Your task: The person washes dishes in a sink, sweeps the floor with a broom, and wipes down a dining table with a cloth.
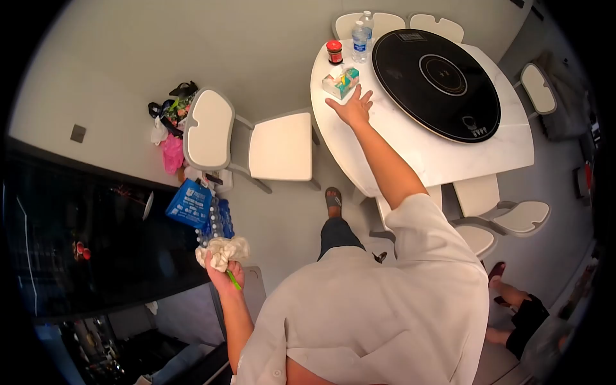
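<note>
My right hand [353, 108] stretches over the white table [443, 157], fingers spread and nothing in them. Just beyond its fingertips sits a soft tissue pack [341, 82] with a green, white and orange print. Whether the fingers touch the pack I cannot tell. Low on the left, my left hand [228, 277] is closed round a crumpled cream cloth [222, 253]. A bright green strip [233, 280] sticks out below that hand; what it belongs to is hidden.
A red-lidded jar [334, 51] and water bottles [360, 43] stand beyond the tissue pack. A black turntable [417, 96] covers much of the table. White chairs [281, 146] surround it. A blue bag [190, 203] and bottled water stand left. Another person's legs [511, 296] show at right.
</note>
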{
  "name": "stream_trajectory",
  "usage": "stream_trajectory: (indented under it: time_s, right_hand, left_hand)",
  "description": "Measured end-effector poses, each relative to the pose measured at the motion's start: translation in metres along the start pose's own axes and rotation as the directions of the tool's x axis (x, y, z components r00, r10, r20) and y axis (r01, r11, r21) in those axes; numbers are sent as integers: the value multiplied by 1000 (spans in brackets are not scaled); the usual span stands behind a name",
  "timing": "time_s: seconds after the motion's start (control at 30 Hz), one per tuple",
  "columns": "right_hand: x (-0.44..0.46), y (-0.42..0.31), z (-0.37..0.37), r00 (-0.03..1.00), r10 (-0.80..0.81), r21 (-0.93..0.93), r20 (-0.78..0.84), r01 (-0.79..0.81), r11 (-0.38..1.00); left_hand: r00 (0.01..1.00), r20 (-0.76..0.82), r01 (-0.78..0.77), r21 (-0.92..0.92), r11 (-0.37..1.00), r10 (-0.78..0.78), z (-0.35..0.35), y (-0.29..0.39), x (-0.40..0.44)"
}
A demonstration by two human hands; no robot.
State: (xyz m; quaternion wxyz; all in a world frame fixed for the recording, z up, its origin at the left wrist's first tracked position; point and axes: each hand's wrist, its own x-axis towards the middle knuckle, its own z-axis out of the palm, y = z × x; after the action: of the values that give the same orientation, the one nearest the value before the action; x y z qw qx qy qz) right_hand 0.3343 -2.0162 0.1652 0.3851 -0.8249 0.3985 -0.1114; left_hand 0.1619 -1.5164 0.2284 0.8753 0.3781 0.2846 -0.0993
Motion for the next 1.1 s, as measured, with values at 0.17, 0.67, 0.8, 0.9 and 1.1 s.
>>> stream_trajectory:
  time_s: [0.17, 0.67, 0.8, 0.9, 1.1]
  right_hand:
    - [125, -47, 87, 982, 161, -81, -99, -169, 982]
    - [224, 32, -122, 739, -277, -296, -614, 110, 949]
    - [339, 60, -187, 801, -11, -340, -599, -242, 909]
    - [360, 41, -180, 848, 319, -525, -424, -517, 676]
    - [338, -31, -84, 944, -269, -229, -191, 224, 947]
  left_hand:
    - [1000, 21, 3, 27, 1000, -4, 34, 6, 56]
    - [973, -92, 224, 139, 965, -212, 141, 28, 237]
    - [976, -82, 210, 103, 972, -202, 193, 19, 257]
    - [976, -54, 214, 134, 967, -209, 208, 13, 266]
    - [957, -98, 286, 144, 947, -274, 173, 13, 285]
